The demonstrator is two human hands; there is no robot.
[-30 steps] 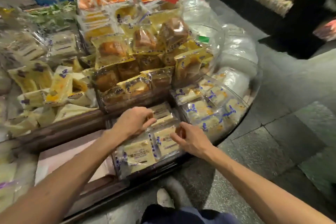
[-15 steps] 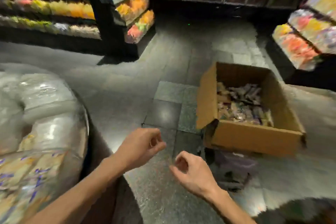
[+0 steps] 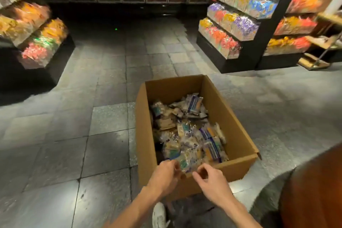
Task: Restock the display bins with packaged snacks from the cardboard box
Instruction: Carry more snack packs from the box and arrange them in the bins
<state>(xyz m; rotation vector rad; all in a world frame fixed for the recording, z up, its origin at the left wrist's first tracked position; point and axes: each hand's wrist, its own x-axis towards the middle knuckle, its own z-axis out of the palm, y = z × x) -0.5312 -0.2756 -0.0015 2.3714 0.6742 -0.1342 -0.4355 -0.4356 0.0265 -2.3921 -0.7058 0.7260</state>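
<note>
An open cardboard box [image 3: 233, 116] stands on the tiled floor straight in front of me. It is partly filled with several clear-wrapped snack packets [image 3: 187, 135], some with blue and purple print. My left hand [image 3: 165, 175] and my right hand [image 3: 211, 181] hover side by side at the box's near edge, just above the nearest packets. Their fingers are loosely curled and nothing sits in either hand. The display bins are out of view.
Tiered shelves of bright packaged sweets stand at the left [image 3: 37, 39] and right [image 3: 231, 29] across the grey tiled aisle. My white shoe [image 3: 159, 214] is just below the box. A rounded brown surface [image 3: 314, 190] fills the lower right corner.
The view has swung from the display bins to the box on the floor. Both hands left the bin packets and now reach over the box's near edge, holding nothing.
</note>
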